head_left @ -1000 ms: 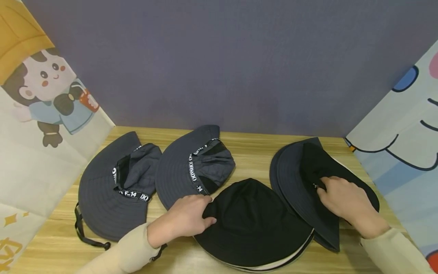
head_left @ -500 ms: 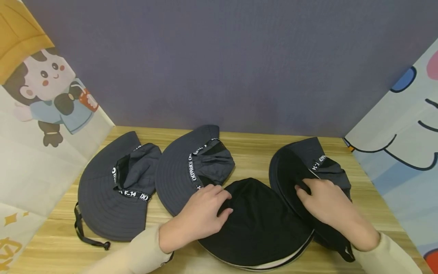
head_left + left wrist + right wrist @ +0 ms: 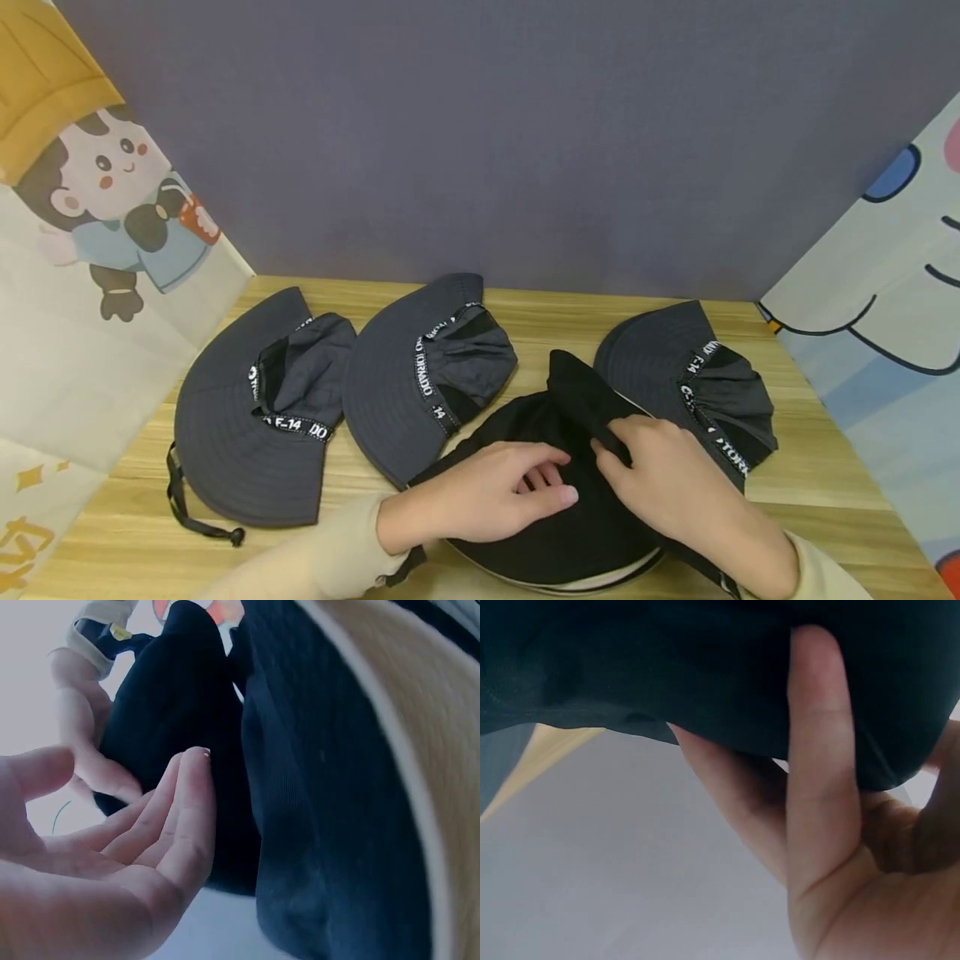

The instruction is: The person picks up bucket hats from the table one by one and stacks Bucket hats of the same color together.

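My right hand [image 3: 675,475] pinches a black hat [image 3: 581,400] between thumb and fingers. In the right wrist view the thumb lies flat along the hat's dark fabric [image 3: 630,667]. The held hat is bunched up over a stack of black brimmed hats [image 3: 577,554] with a pale edge showing below. My left hand [image 3: 487,492] hovers at the stack's left side, fingers loosely bent around nothing. From the left wrist view, its fingertips overlap the held hat [image 3: 180,690]. Dark grey hats [image 3: 645,358] with white-lettered bands lie just behind my right hand.
Two more dark grey hats lie on the wood-grain table, one at the far left [image 3: 225,433], one in the middle [image 3: 382,375]. A black cord with a toggle [image 3: 198,525] trails from the left one. A grey panel [image 3: 495,150] stands behind, with cartoon-printed sheets at both sides.
My right hand has carried the black hat leftward off the grey hats and onto the black stack. My left hand has let go of the stack's edge and moved right.
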`<state>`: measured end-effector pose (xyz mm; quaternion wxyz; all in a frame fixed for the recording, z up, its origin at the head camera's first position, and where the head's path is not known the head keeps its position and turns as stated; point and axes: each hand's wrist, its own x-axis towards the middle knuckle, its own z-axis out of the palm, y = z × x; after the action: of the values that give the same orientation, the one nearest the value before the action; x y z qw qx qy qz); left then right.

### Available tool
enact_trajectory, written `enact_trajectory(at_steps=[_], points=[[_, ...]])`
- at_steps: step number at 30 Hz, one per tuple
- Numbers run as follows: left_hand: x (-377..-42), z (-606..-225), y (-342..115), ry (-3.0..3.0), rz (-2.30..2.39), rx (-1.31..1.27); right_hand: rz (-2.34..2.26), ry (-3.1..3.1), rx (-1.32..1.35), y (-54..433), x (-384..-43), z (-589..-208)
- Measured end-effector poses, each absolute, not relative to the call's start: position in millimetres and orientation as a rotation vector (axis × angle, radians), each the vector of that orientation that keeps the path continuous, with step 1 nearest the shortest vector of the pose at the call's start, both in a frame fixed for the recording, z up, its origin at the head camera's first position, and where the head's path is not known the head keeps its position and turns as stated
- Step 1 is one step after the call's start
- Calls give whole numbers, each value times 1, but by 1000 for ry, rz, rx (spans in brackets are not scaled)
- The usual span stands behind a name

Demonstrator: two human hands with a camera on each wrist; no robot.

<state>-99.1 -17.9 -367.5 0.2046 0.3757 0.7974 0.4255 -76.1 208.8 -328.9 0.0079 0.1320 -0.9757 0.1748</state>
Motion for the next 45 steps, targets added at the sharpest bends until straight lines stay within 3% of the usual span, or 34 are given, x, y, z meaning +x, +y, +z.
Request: enact_trajectory(at_steps=[8, 19, 34, 45], points=[[-106, -367, -1, 1752, 1634, 670, 434, -2969, 523, 192, -56, -329], [-99, -367, 2, 1677, 1767, 371, 490, -2986, 703, 186, -44, -331], [-108, -365, -16, 1791, 1711, 514, 663, -2955, 701, 220, -82, -311], [-115, -339, -31, 1957, 1314, 1003, 691, -2878, 921, 250, -100, -290]])
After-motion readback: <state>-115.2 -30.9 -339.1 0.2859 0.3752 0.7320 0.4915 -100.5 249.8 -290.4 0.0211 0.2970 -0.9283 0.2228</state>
